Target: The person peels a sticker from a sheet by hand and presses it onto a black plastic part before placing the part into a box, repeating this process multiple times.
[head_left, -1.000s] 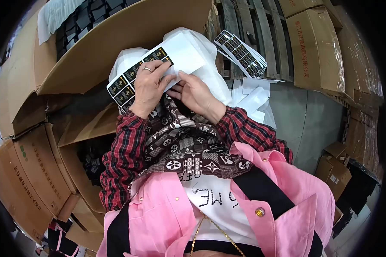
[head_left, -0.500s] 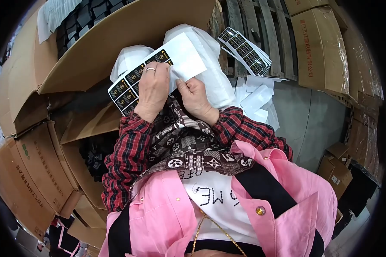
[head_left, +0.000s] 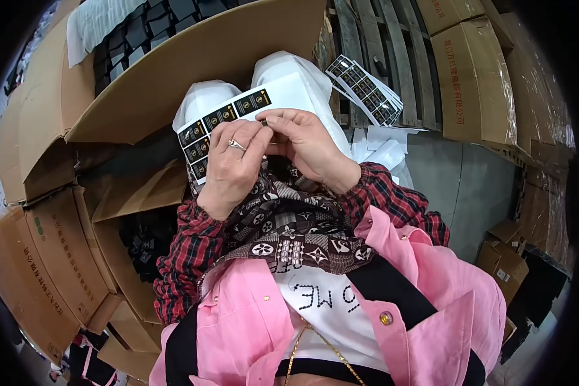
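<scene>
A sheet of labels (head_left: 222, 116), black with yellow symbols, lies across white-covered knees. Its right part is bare white backing. My left hand (head_left: 233, 164), with a ring on one finger, is over the sheet's lower part with fingers bent and closed. My right hand (head_left: 312, 145) comes in from the right, thumb and forefinger pinched. The fingertips of both hands meet over the sheet at a small black piece (head_left: 264, 121) that looks like a label's edge; most of it is hidden by the fingers.
More label sheets (head_left: 367, 90) lie fanned on a wooden pallet (head_left: 402, 51). White paper scraps (head_left: 383, 147) are on the floor. An open carton (head_left: 193, 64) wraps around ahead, with black parts (head_left: 151, 26) beyond it. Brown cartons (head_left: 473, 83) stand at right; others (head_left: 51, 264) at left.
My right hand has let go of the white backing's edge and come up against my left fingertips. My left hand has shifted slightly down and right.
</scene>
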{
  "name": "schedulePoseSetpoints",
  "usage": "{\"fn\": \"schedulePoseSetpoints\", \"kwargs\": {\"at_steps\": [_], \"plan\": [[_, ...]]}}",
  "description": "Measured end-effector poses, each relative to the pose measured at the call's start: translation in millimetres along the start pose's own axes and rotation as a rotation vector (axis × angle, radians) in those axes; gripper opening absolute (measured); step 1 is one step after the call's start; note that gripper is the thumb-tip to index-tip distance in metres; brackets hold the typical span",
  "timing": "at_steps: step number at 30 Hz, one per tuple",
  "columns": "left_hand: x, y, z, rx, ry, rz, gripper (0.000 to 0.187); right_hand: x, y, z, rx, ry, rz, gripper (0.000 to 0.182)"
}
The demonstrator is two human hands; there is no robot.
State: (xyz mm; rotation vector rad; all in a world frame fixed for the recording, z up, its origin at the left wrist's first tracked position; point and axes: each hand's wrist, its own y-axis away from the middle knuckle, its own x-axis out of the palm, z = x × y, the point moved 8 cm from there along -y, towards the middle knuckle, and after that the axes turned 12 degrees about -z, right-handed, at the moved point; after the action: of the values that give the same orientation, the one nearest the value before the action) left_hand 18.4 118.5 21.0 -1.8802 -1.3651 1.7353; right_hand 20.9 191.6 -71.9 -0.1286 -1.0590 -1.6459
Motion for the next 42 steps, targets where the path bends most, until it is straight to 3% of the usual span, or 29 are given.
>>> {"fn": "schedulePoseSetpoints", "kwargs": {"at_steps": [1, 3, 4, 5, 7, 8, 9, 11, 13, 14, 15, 16, 17, 20, 22, 25, 26, 27, 28, 30, 33, 35, 37, 39, 41, 42], "plan": [[-7, -3, 4, -0.049, 0.094, 0.02, 0.02, -1, -1, 6, -0.042, 0.072, -0.033, 0.021], [-33, 8, 37, -0.484, 0.302, -0.248, 0.019, 1, -3, 19, -0.144, 0.188, -0.061, 0.018], [-33, 23, 59, -0.764, 0.371, -0.287, 0.024, 7, -5, 25, -0.218, 0.285, -0.014, 0.018], [-19, 36, 75, -1.068, 0.676, -0.291, 0.027, 14, -6, 30, -0.301, 0.387, 0.038, 0.019], [11, 52, 86, -1.286, 0.944, -0.082, 0.025, 38, -7, 39, -0.468, 0.562, 0.17, 0.02], [12, 48, 85, -1.331, 1.006, -0.09, 0.019, 52, -9, 42, -0.525, 0.542, 0.268, 0.02], [6, 49, 94, -1.301, 0.966, -0.207, 0.015, 67, -9, 49, -0.726, 0.774, 0.336, 0.023], [-15, 45, 110, -1.21, 0.788, -0.441, 0.008, 88, -21, 63, -0.734, 0.984, 0.28, 0.03], [-60, 22, 108, -0.71, 0.125, -0.542, 0.009, 117, -49, 94, -0.815, 1.147, 0.226, 0.032], [-71, 19, 106, -0.64, 0.033, -0.581, 0.014, 128, -77, 122, -1.135, 1.161, 0.202, 0.029], [-74, 17, 107, -0.636, 0.025, -0.586, 0.017, 139, -120, 142, -1.156, 1.295, 0.159, 0.026], [-76, 16, 107, -0.632, 0.017, -0.587, 0.02, 145, -166, 154, -1.08, 1.526, 0.077, 0.026], [-74, 12, 105, -0.597, -0.041, -0.476, 0.027, 148, -206, 151, -1.059, 1.81, 0.113, 0.033], [-72, 13, 100, -0.527, 0.014, -0.547, 0.038, 116, -280, 113, -0.733, 2.384, 0.304, 0.048], [-68, 25, 105, -0.602, 0.063, -0.501, 0.042, 121, -290, 108, -0.88, 2.383, 0.196, 0.046], [-66, 33, 114, -0.683, 0.196, -0.505, 0.045, 131, -284, 132, -1.077, 2.348, 0.147, 0.022], [-64, 38, 118, -0.745, 0.303, -0.51, 0.046, 142, -266, 159, -1.116, 2.076, -0.048, 0.019], [-68, 38, 120, -0.736, 0.283, -0.503, 0.05, 147, -258, 174, -0.946, 1.958, -0.05, 0.019], [-73, 35, 120, -0.729, 0.269, -0.523, 0.052, 140, -230, 180, -0.522, 1.611, -0.126, 0.019], [-82, 27, 123, -0.653, 0.212, -0.587, 0.066, 139, -171, 163, -0.26, 1.0, -0.006, 0.019], [-80, -2, 111, -0.609, 0.348, -0.581, 0.087, 127, -89, 103, 0.058, 0.736, 0.158, 0.016], [-65, -12, 104, -0.629, 0.572, -0.537, 0.083, 111, -59, 58, 0.168, 0.719, 0.253, 0.019], [-57, -7, 97, -0.794, 0.663, -0.538, 0.073, 94, -42, 36, 0.255, 0.474, 0.21, 0.027], [-45, 11, 97, -1.012, 0.807, -0.564, 0.061, 71, -38, 63, -0.23, 0.517, 0.037, 0.034], [-32, 31, 94, -1.165, 0.899, -0.525, 0.058, 76, -14, 62, -0.653, 0.562, 0.183, 0.034], [-26, 35, 90, -1.16, 0.899, -0.491, 0.057, 75, -6, 41, -0.498, 0.541, 0.327, 0.034]]}}
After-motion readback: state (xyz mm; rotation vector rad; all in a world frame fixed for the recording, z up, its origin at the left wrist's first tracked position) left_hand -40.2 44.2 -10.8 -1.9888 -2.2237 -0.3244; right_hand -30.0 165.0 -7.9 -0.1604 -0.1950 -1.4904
